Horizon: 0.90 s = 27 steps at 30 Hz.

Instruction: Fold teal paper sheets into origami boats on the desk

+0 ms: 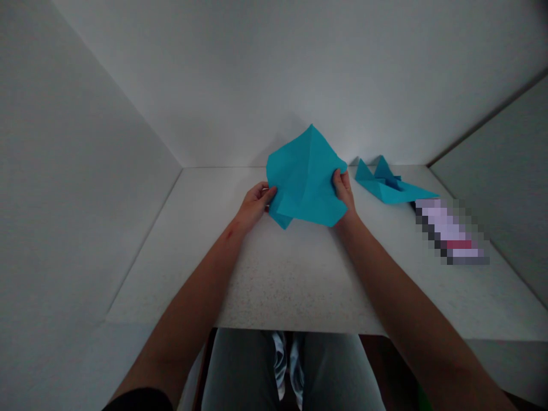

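A creased sheet of turquoise paper (306,177) is held up a little above the white speckled table (295,279), near its far edge. My left hand (256,204) pinches the sheet's left lower edge, fingers closed on it. My right hand (343,191) grips the right edge, thumb and fingers pressed on the paper. The sheet is partly folded, with a point sticking up and a small corner hanging below.
A finished folded turquoise paper shape (387,184) lies on the table at the back right. A blurred-out flat object (451,231) lies to its right and nearer. White walls close in the table at the left, back and right.
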### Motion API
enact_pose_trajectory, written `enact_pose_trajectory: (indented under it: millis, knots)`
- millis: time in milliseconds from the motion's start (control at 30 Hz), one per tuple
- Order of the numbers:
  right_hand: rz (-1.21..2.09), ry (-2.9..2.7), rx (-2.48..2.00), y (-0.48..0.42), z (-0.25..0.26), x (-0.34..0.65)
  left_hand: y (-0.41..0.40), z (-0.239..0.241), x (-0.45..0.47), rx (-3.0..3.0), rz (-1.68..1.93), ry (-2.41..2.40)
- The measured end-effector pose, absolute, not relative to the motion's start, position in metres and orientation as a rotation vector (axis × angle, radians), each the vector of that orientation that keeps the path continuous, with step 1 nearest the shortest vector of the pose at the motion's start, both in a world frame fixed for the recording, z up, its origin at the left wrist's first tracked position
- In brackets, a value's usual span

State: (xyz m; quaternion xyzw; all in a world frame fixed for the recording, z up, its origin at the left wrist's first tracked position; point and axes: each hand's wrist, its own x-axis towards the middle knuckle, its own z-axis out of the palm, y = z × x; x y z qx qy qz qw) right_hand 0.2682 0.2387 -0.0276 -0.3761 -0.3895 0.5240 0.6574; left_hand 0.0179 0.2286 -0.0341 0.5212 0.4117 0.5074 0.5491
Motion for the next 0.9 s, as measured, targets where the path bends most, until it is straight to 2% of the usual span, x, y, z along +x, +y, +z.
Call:
enact_pose_trajectory:
  millis: [167, 267, 667, 800, 900]
  knots:
    - [1.657, -1.047, -0.835, 0.215, -0.016, 0.258, 0.232, -0.036, 0.016, 1.153, 1.576, 0.979]
    - [1.746, -1.162, -0.845, 0.213, -0.016, 0.256, 0.235, -0.035, 0.010, 1.177, 1.713, 1.023]
    - [1.034, -1.185, -1.183, 0.236, -0.008, 0.315, 0.234, -0.024, -0.022, 1.389, 1.668, 1.634]
    - [0.973, -1.234, -1.201, 0.232, 0.000, 0.330, 0.234, -0.022, -0.021, 1.375, 1.627, 1.642]
    - [1.071, -1.258, -1.239, 0.229, 0.002, 0.339, 0.234, -0.019, -0.022, 1.300, 1.708, 1.677]
